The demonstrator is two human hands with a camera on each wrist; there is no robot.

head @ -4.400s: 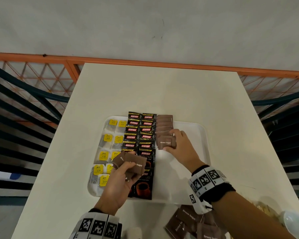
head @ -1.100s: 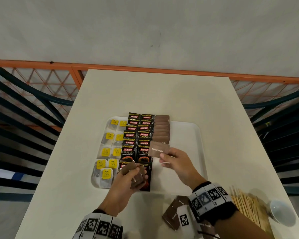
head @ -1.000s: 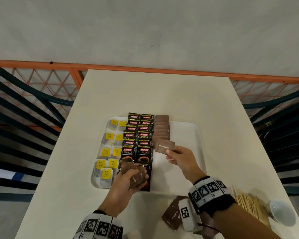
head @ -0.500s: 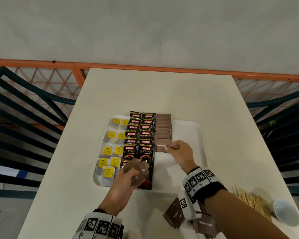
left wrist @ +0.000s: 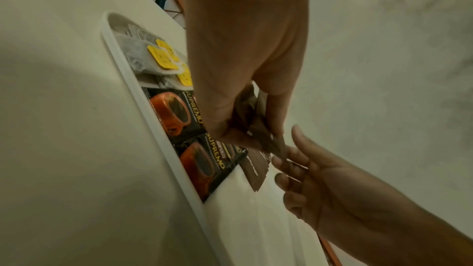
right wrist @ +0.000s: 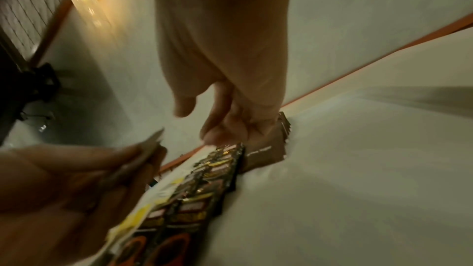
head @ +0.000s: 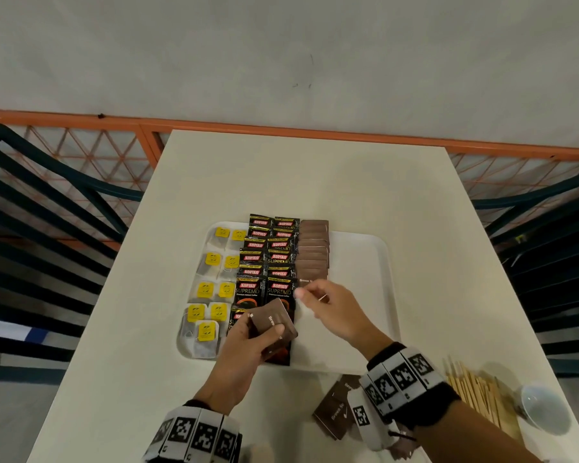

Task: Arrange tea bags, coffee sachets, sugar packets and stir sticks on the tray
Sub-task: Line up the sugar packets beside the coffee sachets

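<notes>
Since packet [head: 310,279] placed, right hand [head: 335,310] empty, withdrawing.

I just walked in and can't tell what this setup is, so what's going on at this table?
A person is laying out drink supplies in columns on a white tray: tea bags, then coffee sachets, then a partly filled row of brown sugar packets. The left hand holds a small stack of sugar packets, and the right hand reaches toward it, empty. More packets and the stir sticks lie on the table off the tray.
</notes>
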